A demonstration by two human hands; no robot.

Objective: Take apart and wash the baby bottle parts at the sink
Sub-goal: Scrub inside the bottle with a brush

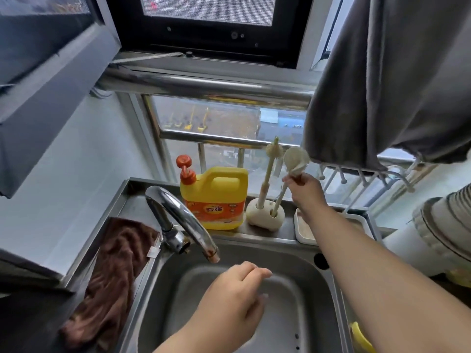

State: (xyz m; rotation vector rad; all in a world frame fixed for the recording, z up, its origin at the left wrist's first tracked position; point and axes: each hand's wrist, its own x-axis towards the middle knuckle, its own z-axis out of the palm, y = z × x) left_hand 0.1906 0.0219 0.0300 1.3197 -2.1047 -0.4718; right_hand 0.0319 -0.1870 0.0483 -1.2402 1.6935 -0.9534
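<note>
The cream silicone bottle brush with the round, nubbed head (295, 160) stands on the back ledge of the steel sink (328, 273), its thin stem running down and slightly left into the right hole of a cream rounded holder (265, 216). Its long axis is close to upright, head tipped toward the window. The right hand (304, 191) grips the stem just under the head, fingers curled round it, arm reaching forward across the sink's right rim. Judging from this, the coming move is a lift along that axis, up and out of the holder, then back toward the basin.

A slimmer cream brush with a spiked tip (270, 169) stands in the left hole, just beside the gripped one, so a sideways pull could knock it.

The left hand (235, 296) hovers low over the basin, below the chrome tap spout (183, 217), fingers loosely bent and holding nothing I can see. No bottle part is clearly visible in the sink.

A yellow detergent jug with an orange pump (216, 197) stands left of the holder; a brown cloth (112, 273) drapes over the sink's left edge.
</note>
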